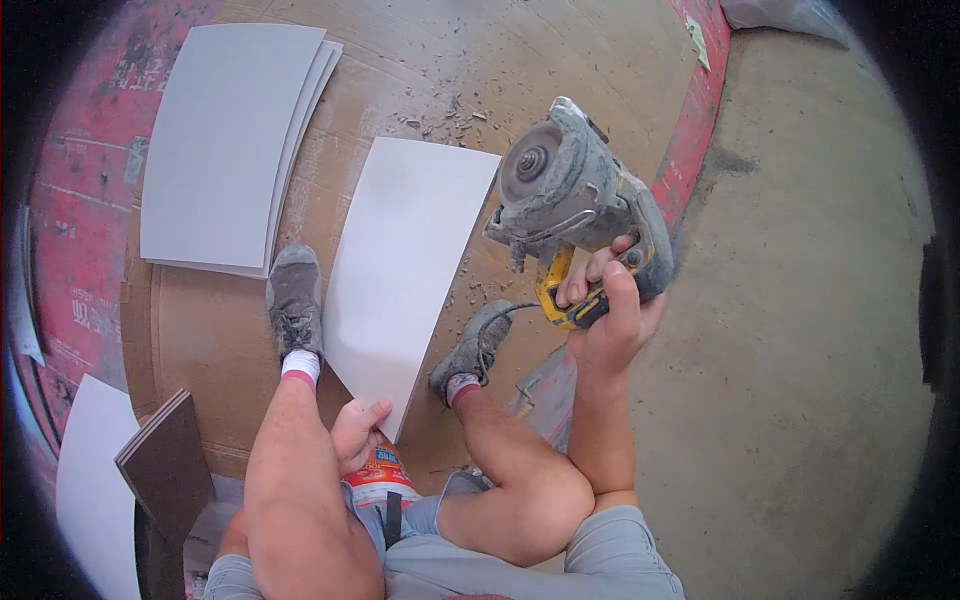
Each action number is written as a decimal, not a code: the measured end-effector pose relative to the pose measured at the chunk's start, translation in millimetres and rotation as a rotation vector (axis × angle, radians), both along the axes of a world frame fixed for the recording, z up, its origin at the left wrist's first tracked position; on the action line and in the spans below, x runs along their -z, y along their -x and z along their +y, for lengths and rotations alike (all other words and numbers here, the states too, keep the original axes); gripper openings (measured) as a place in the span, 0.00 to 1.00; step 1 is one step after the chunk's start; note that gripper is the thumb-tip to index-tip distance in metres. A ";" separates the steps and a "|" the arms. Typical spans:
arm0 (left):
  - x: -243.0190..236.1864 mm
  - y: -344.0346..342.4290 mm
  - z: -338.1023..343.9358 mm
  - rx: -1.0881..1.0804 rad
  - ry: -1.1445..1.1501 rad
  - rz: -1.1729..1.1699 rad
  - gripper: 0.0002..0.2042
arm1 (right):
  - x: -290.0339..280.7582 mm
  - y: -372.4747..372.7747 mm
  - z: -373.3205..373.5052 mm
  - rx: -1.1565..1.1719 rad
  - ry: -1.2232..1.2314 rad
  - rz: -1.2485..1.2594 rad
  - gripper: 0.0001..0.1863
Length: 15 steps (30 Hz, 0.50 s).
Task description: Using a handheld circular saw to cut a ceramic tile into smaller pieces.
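Note:
My right hand is wrapped round the yellow-and-black handle of a dusty handheld circular saw. The saw is raised to the right of a long white tile, apart from it, with its round disc facing up toward me. The tile slants away between my two shoes. At its near end my left hand grips the corner, thumb on top; the fingers underneath are partly hidden. A cord runs from the saw's handle past my right shoe.
A stack of white tiles lies on the brown cardboard at the left. Dark brown tiles lean at the lower left beside another white panel. Broken chips litter the cardboard. A red-and-white container stands between my legs.

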State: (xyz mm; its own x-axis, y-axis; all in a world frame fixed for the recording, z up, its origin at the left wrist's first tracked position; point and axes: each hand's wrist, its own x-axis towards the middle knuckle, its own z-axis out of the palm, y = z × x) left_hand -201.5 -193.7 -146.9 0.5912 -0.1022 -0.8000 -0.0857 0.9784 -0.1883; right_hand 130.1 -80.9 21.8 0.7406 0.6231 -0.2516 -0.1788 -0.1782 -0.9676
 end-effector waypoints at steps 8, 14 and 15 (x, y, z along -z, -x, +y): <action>0.7 2.1 8.5 -0.017 0.018 0.017 0.22 | 11.4 8.3 1.4 0.008 -0.008 0.002 0.15; 26.1 29.2 0.0 0.005 -0.012 0.057 0.22 | 33.8 30.0 1.5 -0.024 -0.011 -0.026 0.15; 27.8 29.8 1.8 0.021 -0.024 0.061 0.22 | 37.2 32.9 -0.8 -0.031 0.001 -0.033 0.15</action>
State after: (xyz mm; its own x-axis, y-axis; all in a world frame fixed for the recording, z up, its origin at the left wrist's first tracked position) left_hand -231.3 -191.9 -174.8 0.5396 -0.0946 -0.8366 -0.0755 0.9842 -0.1600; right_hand 97.2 -81.7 -15.4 0.7287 0.6458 -0.2280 -0.1408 -0.1846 -0.9727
